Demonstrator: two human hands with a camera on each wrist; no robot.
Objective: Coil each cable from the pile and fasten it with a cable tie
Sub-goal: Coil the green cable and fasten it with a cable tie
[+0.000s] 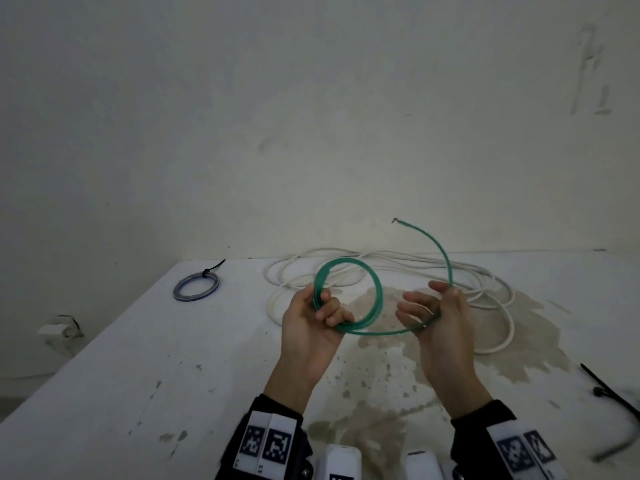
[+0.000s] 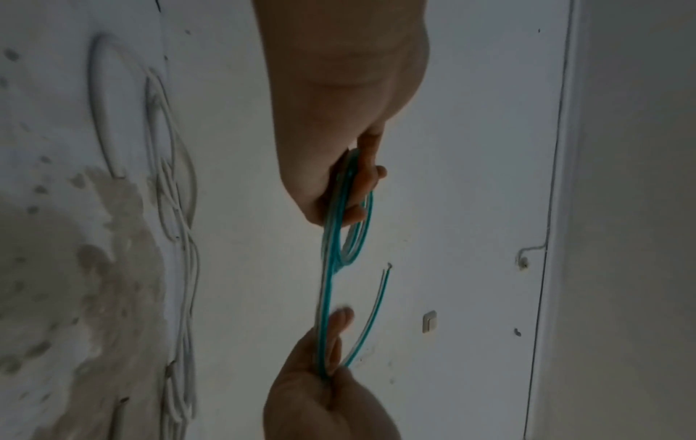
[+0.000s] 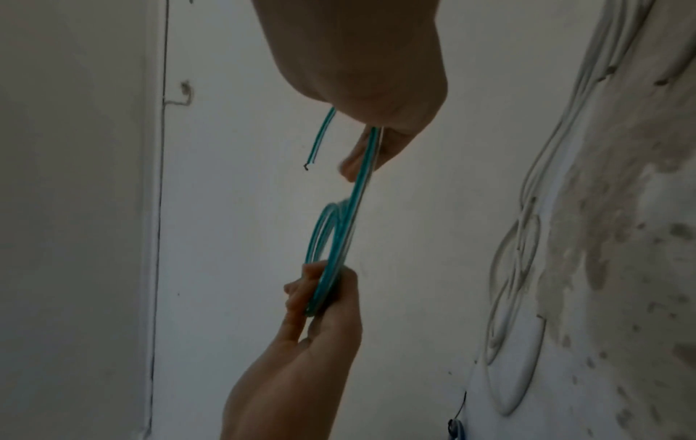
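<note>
White table (image 1: 104, 358), stained tan beneath and beyond the hands. Beyond both hands, loose white cable (image 1: 491, 299) lies in wide loops on the table. Above the table, green cable (image 1: 375, 285) is held between the hands: several turns form a coil, and one strand runs from it to the right. Left hand (image 1: 311, 327), palm up, fingers curled round the coil's near-left side. Right hand (image 1: 443, 313), palm turned inward, thumb and fingers pinching the strand; the free end (image 1: 398, 221) arcs up beyond it, bare wire at its tip. Far left of the left hand, a blue coil (image 1: 196, 287) lies bound with a black cable tie (image 1: 212, 267). Right of the right hand, loose black cable ties (image 1: 609, 389) lie. Both wrists carry bands with square black-and-white markers (image 1: 266, 445); no legible writing.
</note>
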